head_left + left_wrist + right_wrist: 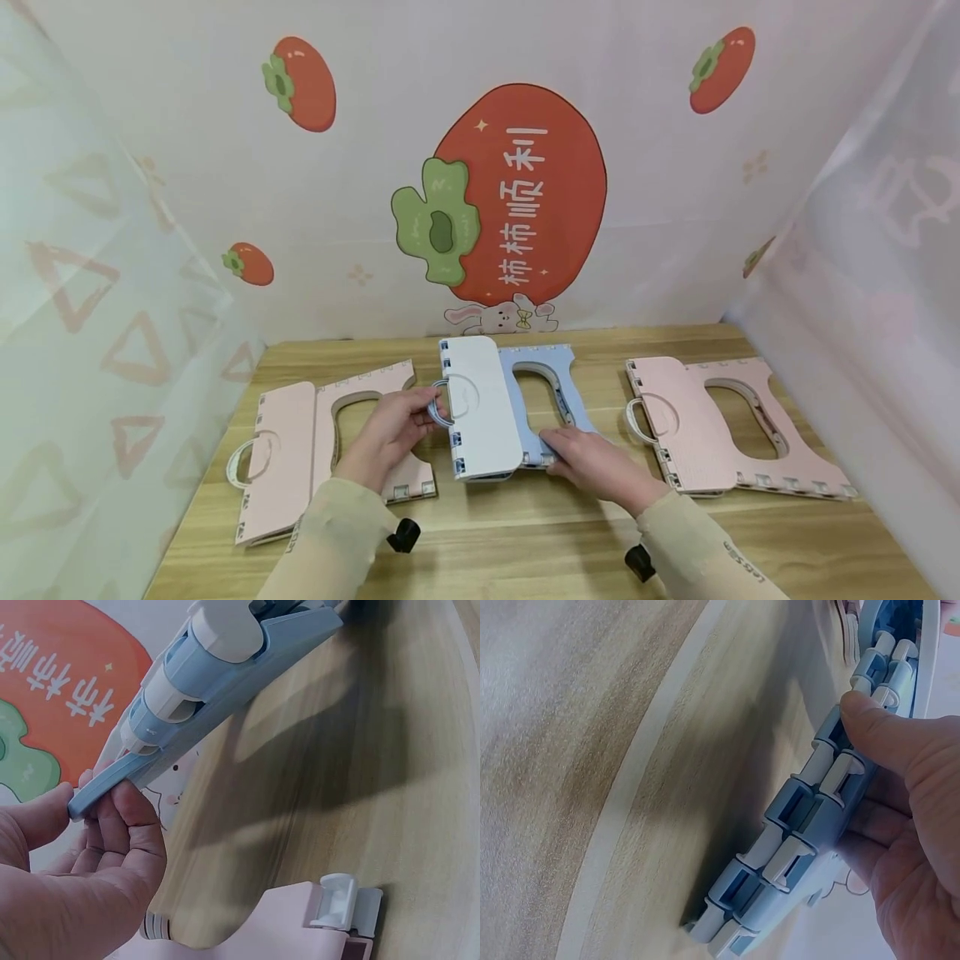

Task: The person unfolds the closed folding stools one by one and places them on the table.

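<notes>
Red persimmons (pixel 555 192) brighten a pale printed backdrop (pixel 360 167) behind a wood-grain table (pixel 525 550), where cream-sleeved arms (pixel 326 533) reach to a folded blue-and-white stool (pixel 487 433) at the center. The left hand (pixel 393 429) pinches its blue loop handle (pixel 109 784) between thumb and bent fingers. The right hand (pixel 600 467) grips the near edge of the stool's blue part, thumb on the row of hinges (pixel 787 832), fingers curled behind. One folded pink stool (pixel 285 467) lies on the left, partly hidden by the left hand; a second pink stool (pixel 697 425) lies on the right, its handle side turned toward the blue one. A shadow (pixel 330 742) falls beneath the blue-and-white stool; whether any of its edges touches the wood is hard to tell.
</notes>
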`<action>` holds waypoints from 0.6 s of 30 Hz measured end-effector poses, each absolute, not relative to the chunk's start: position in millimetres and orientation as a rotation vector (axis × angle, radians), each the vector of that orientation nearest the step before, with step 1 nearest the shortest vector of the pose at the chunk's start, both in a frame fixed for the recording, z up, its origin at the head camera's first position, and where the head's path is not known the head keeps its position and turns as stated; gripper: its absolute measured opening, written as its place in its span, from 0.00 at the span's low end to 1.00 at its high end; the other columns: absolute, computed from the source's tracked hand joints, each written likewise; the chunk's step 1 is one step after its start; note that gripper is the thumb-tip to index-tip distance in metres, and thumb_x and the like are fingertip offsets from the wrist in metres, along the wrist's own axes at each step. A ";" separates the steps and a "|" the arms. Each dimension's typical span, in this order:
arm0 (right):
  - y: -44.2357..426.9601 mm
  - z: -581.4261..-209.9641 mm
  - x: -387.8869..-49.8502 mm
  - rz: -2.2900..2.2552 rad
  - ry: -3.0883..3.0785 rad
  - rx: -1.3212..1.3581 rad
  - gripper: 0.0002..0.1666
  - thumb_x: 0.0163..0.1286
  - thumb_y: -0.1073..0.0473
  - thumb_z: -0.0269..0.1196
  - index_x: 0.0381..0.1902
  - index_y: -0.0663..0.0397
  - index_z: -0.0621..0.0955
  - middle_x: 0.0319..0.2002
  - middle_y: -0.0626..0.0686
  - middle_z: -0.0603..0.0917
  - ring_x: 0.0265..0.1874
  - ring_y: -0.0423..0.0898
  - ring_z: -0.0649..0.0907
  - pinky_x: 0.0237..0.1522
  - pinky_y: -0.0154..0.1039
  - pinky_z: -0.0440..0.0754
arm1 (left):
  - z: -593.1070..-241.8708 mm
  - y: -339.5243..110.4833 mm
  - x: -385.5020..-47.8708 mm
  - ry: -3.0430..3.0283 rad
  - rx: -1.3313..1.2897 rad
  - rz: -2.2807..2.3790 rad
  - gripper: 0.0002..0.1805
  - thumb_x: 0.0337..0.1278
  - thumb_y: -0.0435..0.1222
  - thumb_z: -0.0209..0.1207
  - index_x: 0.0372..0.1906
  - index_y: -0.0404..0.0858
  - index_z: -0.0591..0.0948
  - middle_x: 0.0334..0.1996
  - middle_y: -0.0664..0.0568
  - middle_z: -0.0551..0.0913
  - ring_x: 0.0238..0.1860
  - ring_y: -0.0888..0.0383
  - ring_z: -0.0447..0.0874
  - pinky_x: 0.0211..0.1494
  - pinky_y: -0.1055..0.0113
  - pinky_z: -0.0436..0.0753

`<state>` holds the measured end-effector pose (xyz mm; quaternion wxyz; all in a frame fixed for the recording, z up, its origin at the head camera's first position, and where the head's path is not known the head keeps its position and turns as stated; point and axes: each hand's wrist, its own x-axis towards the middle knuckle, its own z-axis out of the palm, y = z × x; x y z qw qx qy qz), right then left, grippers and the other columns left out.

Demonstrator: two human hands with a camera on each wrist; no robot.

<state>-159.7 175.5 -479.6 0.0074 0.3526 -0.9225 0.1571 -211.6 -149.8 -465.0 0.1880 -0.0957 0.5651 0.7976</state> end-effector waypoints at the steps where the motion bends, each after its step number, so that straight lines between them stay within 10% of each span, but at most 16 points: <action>1: 175.5 -479.4 -159.3 0.495 -2.882 1.104 0.22 0.70 0.57 0.69 0.57 0.60 0.78 0.49 0.58 0.86 0.45 0.55 0.87 0.46 0.51 0.87 | -464.3 -149.8 -211.5 1.589 -0.269 2.246 0.13 0.78 0.32 0.51 0.53 0.25 0.79 0.31 0.49 0.85 0.34 0.55 0.84 0.52 0.57 0.82; 18: 172.3 -479.4 -159.2 0.571 -2.873 1.109 0.20 0.71 0.57 0.68 0.56 0.58 0.78 0.51 0.56 0.86 0.46 0.50 0.86 0.46 0.47 0.87 | -448.7 -152.0 -215.4 1.502 -0.250 2.285 0.17 0.77 0.33 0.49 0.58 0.22 0.74 0.33 0.47 0.85 0.35 0.55 0.84 0.50 0.61 0.85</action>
